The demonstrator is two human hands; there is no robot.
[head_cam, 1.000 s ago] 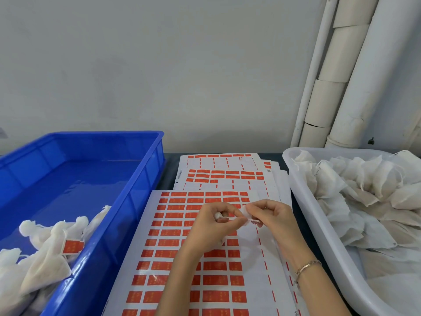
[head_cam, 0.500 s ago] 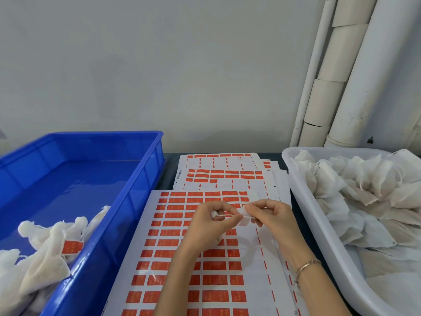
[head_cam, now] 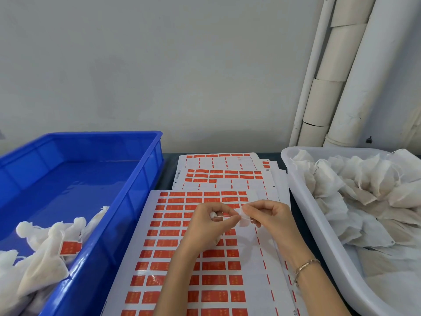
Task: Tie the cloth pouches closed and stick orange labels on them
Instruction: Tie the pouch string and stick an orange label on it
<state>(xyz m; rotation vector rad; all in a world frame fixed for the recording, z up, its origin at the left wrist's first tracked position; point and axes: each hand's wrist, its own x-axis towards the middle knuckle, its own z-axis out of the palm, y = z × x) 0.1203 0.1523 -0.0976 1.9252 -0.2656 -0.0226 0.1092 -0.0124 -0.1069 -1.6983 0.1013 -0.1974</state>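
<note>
We find left grip (head_cam: 209, 224) and right grip (head_cam: 268, 216) both pinching one crumpled white cloth pouch (head_cam: 244, 221), above the glossy label sheet (head_cam: 173, 224).

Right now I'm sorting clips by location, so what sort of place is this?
Probably a small packing workbench: sheets of orange labels lie between a white tub of plain cloth pouches and a blue crate of labelled ones.

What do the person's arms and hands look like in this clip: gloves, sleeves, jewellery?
The left hand and the right hand wear no gloves, and no rings show. No sleeves are in view; both forearms are uncovered as far as the frame reaches. The right wrist carries a thin gold-coloured link bracelet. The left wrist has nothing on it.
</note>
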